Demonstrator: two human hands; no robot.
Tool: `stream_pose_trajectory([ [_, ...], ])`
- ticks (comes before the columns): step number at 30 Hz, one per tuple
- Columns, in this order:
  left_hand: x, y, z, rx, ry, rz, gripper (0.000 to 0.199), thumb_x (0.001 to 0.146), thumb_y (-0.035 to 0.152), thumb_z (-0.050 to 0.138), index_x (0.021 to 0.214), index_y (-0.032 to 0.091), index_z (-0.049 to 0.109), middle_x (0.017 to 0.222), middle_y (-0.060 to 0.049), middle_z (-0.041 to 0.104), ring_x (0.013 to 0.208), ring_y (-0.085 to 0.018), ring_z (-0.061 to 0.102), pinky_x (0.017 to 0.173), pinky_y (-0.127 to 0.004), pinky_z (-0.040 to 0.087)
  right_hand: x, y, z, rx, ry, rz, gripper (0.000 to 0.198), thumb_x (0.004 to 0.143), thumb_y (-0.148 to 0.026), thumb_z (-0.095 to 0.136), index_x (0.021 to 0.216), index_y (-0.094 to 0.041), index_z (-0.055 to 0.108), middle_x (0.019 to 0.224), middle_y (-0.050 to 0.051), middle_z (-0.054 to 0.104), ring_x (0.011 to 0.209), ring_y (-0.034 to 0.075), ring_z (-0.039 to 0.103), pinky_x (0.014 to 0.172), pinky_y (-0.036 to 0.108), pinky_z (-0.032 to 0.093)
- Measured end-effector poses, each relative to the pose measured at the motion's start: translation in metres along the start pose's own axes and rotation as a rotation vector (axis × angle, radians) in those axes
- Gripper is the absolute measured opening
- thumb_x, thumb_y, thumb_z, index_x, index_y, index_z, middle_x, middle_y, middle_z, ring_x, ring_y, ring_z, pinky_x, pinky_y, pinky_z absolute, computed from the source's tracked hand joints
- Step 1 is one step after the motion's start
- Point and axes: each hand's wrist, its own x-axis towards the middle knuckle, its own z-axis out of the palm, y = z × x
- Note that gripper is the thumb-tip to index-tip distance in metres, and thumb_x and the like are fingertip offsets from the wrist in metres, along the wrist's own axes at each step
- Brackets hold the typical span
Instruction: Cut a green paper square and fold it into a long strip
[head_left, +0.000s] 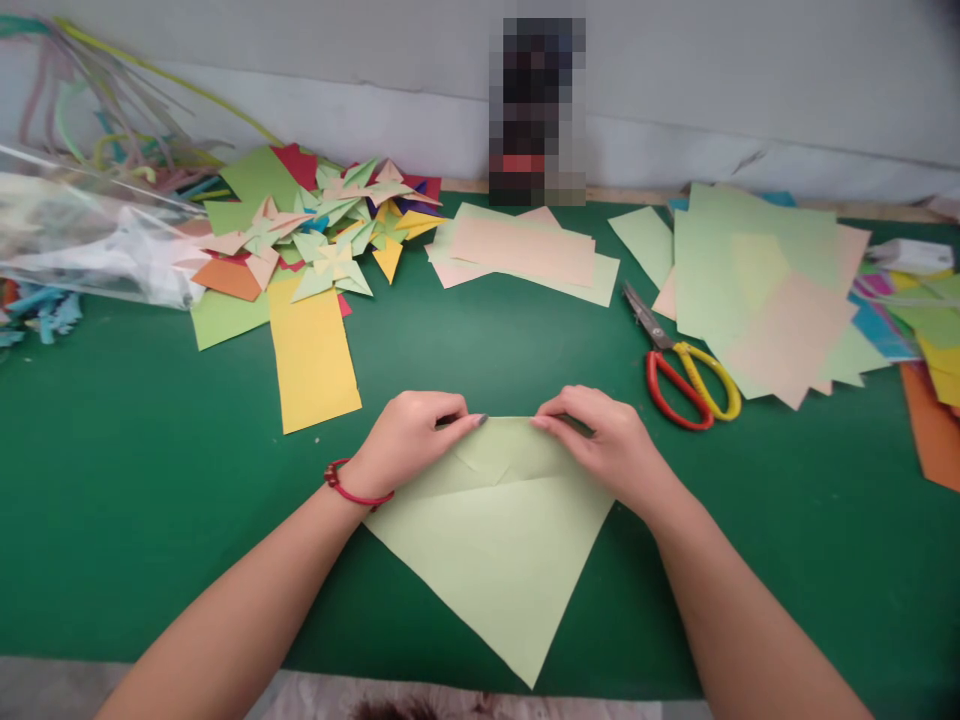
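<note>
A pale green sheet of paper lies in front of me, one corner pointing toward my body. Its far part is folded over, with crease lines showing in the folded flap. My left hand pinches the far folded edge on the left between thumb and fingers. On the right, my right hand pinches the same edge, a short gap away from the left. A red cord bracelet circles my left wrist. Scissors with one red and one yellow handle rest beyond my right hand, not touched.
Folded paper stars pile up at the back left, near a yellow sheet and a clear plastic bag. Pink and green strips lie at the back middle. Stacked pale sheets sit at the right on the green table.
</note>
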Motion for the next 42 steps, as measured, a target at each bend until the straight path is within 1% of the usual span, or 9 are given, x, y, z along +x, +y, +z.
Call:
stream_pose_trajectory([
  [8, 0.000, -0.005, -0.003, 0.084, 0.111, -0.006, 0.044, 0.088, 0.041, 0.049, 0.053, 0.018, 0.036, 0.053, 0.005, 0.032, 0.052, -0.009, 0.028, 0.050, -0.024, 0.025, 0.002, 0.010, -0.005, 0.015, 0.042, 0.057, 0.015, 0.088, -0.030, 0.051, 0.078, -0.022, 0.057, 0.075, 0.002, 0.062, 0.071, 0.015, 0.056, 0.067, 0.030, 0.043],
  [16, 0.003, -0.013, -0.011, 0.121, 0.319, -0.091, 0.037, 0.089, 0.037, 0.047, 0.057, 0.018, 0.047, 0.053, 0.004, 0.043, 0.051, -0.009, 0.038, 0.051, -0.023, 0.032, 0.006, 0.031, -0.012, -0.048, 0.275, 0.140, 0.013, 0.085, -0.030, 0.055, 0.075, -0.022, 0.059, 0.074, 0.001, 0.064, 0.069, 0.016, 0.059, 0.063, 0.029, 0.046],
  [19, 0.003, -0.010, -0.009, 0.127, 0.425, -0.057, 0.020, 0.091, 0.029, 0.045, 0.083, 0.019, 0.060, 0.081, -0.001, 0.062, 0.077, -0.013, 0.056, 0.070, -0.024, 0.044, 0.007, 0.037, -0.010, -0.067, 0.362, 0.160, 0.012, 0.084, -0.030, 0.056, 0.076, -0.022, 0.061, 0.075, 0.001, 0.065, 0.070, 0.016, 0.059, 0.065, 0.029, 0.047],
  [21, 0.002, -0.005, -0.006, 0.149, 0.462, 0.018, 0.020, 0.091, 0.025, 0.044, 0.104, 0.020, 0.059, 0.105, -0.006, 0.062, 0.101, -0.017, 0.056, 0.089, -0.030, 0.044, 0.008, 0.040, -0.009, -0.086, 0.411, 0.159, 0.012, 0.084, -0.030, 0.056, 0.076, -0.022, 0.061, 0.076, 0.001, 0.065, 0.071, 0.016, 0.060, 0.067, 0.030, 0.048],
  [23, 0.000, 0.000, -0.002, 0.198, 0.393, 0.134, 0.027, 0.091, 0.025, 0.045, 0.115, 0.020, 0.054, 0.120, -0.009, 0.056, 0.115, -0.019, 0.050, 0.099, -0.037, 0.039, 0.008, 0.042, -0.008, -0.114, 0.448, 0.146, 0.013, 0.085, -0.031, 0.056, 0.077, -0.022, 0.061, 0.076, 0.001, 0.065, 0.072, 0.016, 0.060, 0.068, 0.031, 0.048],
  [26, -0.003, 0.005, 0.004, 0.311, 0.148, 0.316, 0.036, 0.090, 0.029, 0.046, 0.126, 0.022, 0.047, 0.137, -0.010, 0.045, 0.129, -0.024, 0.038, 0.108, -0.047, 0.029, 0.010, 0.043, -0.006, -0.150, 0.478, 0.125, 0.015, 0.086, -0.033, 0.055, 0.078, -0.023, 0.061, 0.076, 0.002, 0.066, 0.073, 0.017, 0.060, 0.069, 0.033, 0.048],
  [30, -0.002, 0.005, 0.007, 0.424, -0.078, 0.369, 0.053, 0.089, 0.036, 0.049, 0.138, 0.023, 0.034, 0.150, -0.010, 0.025, 0.138, -0.027, 0.021, 0.112, -0.050, 0.020, 0.012, 0.042, -0.004, -0.108, 0.432, 0.112, 0.016, 0.084, -0.036, 0.057, 0.092, -0.024, 0.063, 0.086, 0.003, 0.067, 0.080, 0.019, 0.062, 0.076, 0.035, 0.050],
  [34, -0.001, -0.001, 0.010, 0.460, -0.136, 0.306, 0.060, 0.090, 0.048, 0.042, 0.143, 0.024, 0.026, 0.152, -0.009, 0.017, 0.139, -0.028, 0.016, 0.112, -0.050, 0.017, 0.013, 0.039, -0.004, -0.169, 0.425, 0.050, 0.031, 0.081, -0.038, 0.060, 0.110, -0.026, 0.058, 0.110, 0.006, 0.063, 0.102, 0.023, 0.058, 0.090, 0.043, 0.045],
  [42, -0.001, -0.006, 0.016, 0.508, -0.124, 0.217, 0.059, 0.091, 0.052, 0.033, 0.143, 0.024, 0.027, 0.153, -0.008, 0.016, 0.139, -0.029, 0.015, 0.112, -0.051, 0.016, 0.008, 0.028, -0.005, -0.267, 0.323, -0.045, 0.026, 0.083, -0.033, 0.058, 0.108, -0.025, 0.060, 0.126, 0.008, 0.056, 0.116, 0.025, 0.051, 0.097, 0.045, 0.041],
])
